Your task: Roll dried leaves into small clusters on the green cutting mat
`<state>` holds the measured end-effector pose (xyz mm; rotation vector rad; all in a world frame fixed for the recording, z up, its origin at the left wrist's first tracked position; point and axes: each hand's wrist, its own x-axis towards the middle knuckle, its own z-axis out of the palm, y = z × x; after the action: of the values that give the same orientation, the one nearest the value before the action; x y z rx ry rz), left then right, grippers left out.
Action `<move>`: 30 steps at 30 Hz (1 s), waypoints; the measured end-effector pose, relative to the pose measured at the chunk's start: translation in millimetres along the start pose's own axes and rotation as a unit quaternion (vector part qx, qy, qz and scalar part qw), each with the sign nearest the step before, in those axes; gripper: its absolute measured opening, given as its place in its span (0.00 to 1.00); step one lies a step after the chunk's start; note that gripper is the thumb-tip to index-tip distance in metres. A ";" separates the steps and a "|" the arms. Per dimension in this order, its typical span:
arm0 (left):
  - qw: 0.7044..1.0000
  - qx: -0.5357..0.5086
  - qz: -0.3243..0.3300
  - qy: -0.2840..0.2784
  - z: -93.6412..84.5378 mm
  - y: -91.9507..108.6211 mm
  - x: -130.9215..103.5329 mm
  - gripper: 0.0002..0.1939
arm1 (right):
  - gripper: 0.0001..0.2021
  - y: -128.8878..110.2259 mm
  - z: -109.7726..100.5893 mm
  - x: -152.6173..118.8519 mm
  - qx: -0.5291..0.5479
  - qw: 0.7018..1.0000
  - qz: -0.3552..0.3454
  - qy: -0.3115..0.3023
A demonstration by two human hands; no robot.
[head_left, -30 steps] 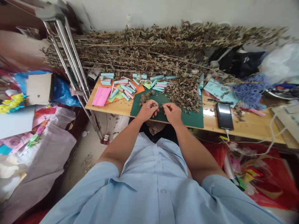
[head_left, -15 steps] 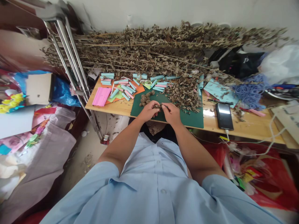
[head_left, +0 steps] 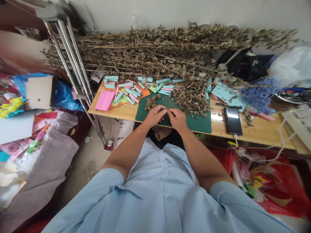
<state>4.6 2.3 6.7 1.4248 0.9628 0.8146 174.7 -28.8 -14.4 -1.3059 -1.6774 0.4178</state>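
Closest, a pale blue shirt [head_left: 155, 187] lies on the near side of the green mat [head_left: 198, 124], well below its front edge. Over the front part of the mat, the left hand [head_left: 156, 116] and right hand [head_left: 177, 119] meet at the tips, both drawn narrow, and seem to pinch a small dried bit [head_left: 167, 111] between them; it is too hidden to make out its shape.

For a brittle piece like this, a light pinch should serve better than a squeeze: one hand steadies, the other works with the fingertips, low over the mat so crumbs land there.

On the counter [head_left: 116, 113], a phone [head_left: 233, 120] lies right of the mat. Brown clumps [head_left: 151, 102] sit on the mat's left part, and a heap of dry leaves [head_left: 190, 98] covers its far right; sleeves and wrists had best stay off both. Left of the mat and along its far edge lie paper rolls [head_left: 126, 85]; beyond the mat, long dried stalks [head_left: 145, 61] stretch before the wall [head_left: 165, 13].
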 end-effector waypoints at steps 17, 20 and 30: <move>0.999 0.007 -0.037 0.021 2.8 5.5 1.0 0.09 | 0.08 -0.9 -1.4 -0.7 -0.001 1.000 -0.013 -0.002; 0.999 0.025 -0.034 0.004 2.1 6.9 1.0 0.09 | 0.08 -1.0 -1.1 -1.3 -0.014 1.000 -0.008 -0.004; 0.999 0.025 -0.042 0.013 2.8 4.7 0.3 0.07 | 0.06 -3.5 -0.3 -3.1 0.024 0.997 0.063 -0.024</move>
<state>7.7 1.4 11.2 1.4100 1.0629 0.7524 173.0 -32.9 -13.2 -1.3805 -1.6190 0.5651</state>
